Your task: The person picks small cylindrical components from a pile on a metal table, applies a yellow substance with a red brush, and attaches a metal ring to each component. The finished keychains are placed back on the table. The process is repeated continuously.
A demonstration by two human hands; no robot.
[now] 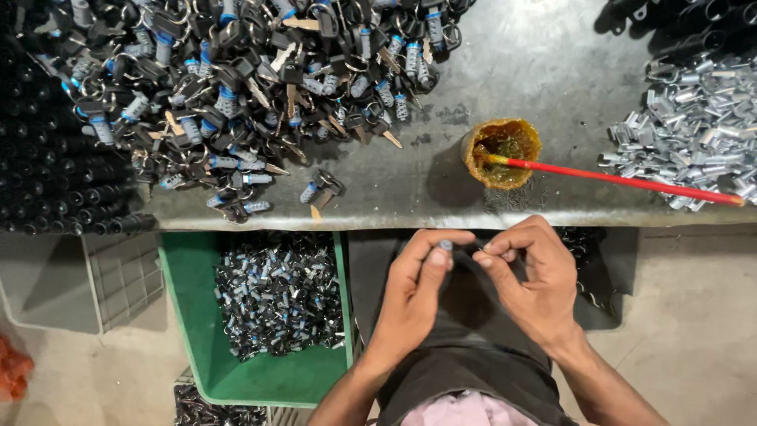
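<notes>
Nearest, the left hand point(418, 280) pinches a small lock cylinder point(445, 246) between thumb and fingers; the right hand point(532, 272) closes on a tiny part, too small to identify. Left, a green bin point(185, 315) holds cylinders. Farther, a grease cup point(502, 152) with red stick point(623, 181) sits on the bench point(552, 71).

Single view: head-worn camera, looking almost straight down from above the person's lap. Near range; both hands, left hand point(414, 288) and right hand point(532, 276), sit at lower centre, just below the near edge of the grey workbench point(552, 63). The bench's far side runs out of the top of the picture, its left and right ends are cut off. Below the near edge, left of the lap, a green bin point(185, 315) on the floor falls within view. No second view to share ground with.
</notes>
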